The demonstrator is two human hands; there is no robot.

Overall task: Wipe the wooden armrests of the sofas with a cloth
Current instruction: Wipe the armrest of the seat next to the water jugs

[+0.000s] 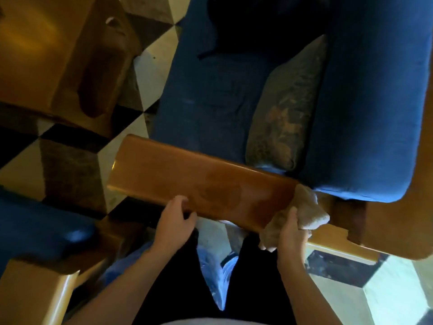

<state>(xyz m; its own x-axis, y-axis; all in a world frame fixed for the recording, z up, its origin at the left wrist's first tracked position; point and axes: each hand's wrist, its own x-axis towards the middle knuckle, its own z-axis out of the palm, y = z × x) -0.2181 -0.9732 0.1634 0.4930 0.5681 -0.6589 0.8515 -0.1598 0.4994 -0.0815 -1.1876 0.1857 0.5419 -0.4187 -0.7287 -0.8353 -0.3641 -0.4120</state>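
A flat wooden armrest (192, 179) of a blue sofa (365, 102) runs across the middle of the view. Damp smear marks show on its right half. My right hand (293, 228) grips a beige cloth (309, 212) at the armrest's right end, next to the blue back cushion. My left hand (175, 219) holds the armrest's near edge, fingers curled over it, thumb below.
A patterned grey cushion (285, 118) leans in the sofa seat. A wooden table (46, 55) stands at the upper left. A second blue seat (39, 224) with a wooden armrest (35, 294) is at the lower left. The floor (396, 292) has a cube-pattern tile.
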